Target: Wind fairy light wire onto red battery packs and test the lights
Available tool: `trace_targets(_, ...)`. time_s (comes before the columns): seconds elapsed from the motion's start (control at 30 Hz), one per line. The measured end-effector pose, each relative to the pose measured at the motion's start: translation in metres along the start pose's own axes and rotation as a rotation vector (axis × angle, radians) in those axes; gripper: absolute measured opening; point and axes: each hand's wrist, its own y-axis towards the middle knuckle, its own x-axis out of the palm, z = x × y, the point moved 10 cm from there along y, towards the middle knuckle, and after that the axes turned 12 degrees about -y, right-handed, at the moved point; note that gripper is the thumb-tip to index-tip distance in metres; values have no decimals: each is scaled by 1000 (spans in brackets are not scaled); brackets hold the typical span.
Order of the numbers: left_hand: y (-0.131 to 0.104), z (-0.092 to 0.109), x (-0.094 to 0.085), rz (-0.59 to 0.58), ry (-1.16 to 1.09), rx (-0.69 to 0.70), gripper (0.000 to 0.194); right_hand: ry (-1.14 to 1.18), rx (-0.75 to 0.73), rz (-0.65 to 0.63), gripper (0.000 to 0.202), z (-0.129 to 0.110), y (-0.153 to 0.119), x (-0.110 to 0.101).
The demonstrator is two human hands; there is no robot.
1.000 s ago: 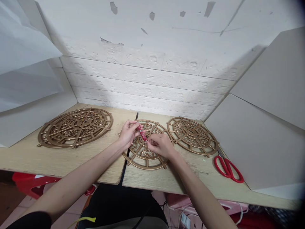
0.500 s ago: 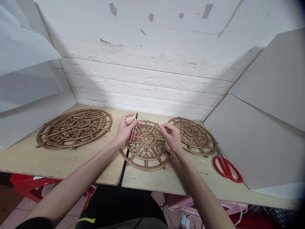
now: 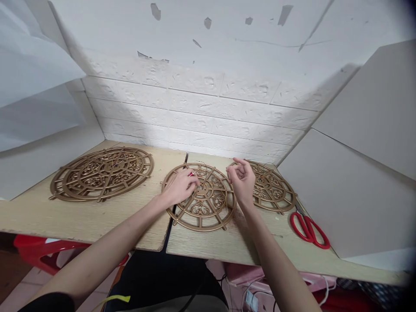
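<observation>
The middle gold disc (image 3: 208,191), pierced with scrollwork, lies flat on the grained table (image 3: 201,242). Over its ten o'clock the left hand (image 3: 178,186) grips a mostly hidden red tube (image 3: 191,174); beside two o'clock the right hand (image 3: 242,177) is curled, its hold impossible to tell. Below, toward five, a white label (image 3: 251,300) is too small to read.

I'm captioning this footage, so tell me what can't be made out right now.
Red tool, head view: mostly hidden by the left hand.
Right hand, head view: too small to tell whether it pinches anything.
Rightmost gold disc, head view: partly blocked by the right hand.
Yellow strip, head view: one end cut off by the bottom edge.
</observation>
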Motion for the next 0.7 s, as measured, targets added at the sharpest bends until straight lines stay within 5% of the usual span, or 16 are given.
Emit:
trace_targets(0.13,-2,1,4,-60,97,-24,26,-257,-393,-29,20,-43,-17,10)
trace_targets(0.27,-3,-2,7,-108,143,-65,36,-425,-693,-356,21,-61,-46,51)
trace_targets(0.43,-3,-3,7,-95,185,-41,25,-554,-764,-638,26,-51,-65,82)
trace_targets(0.7,-3,-6,7,-69,263,-34,24,-761,-713,-640,20,-26,-54,86)
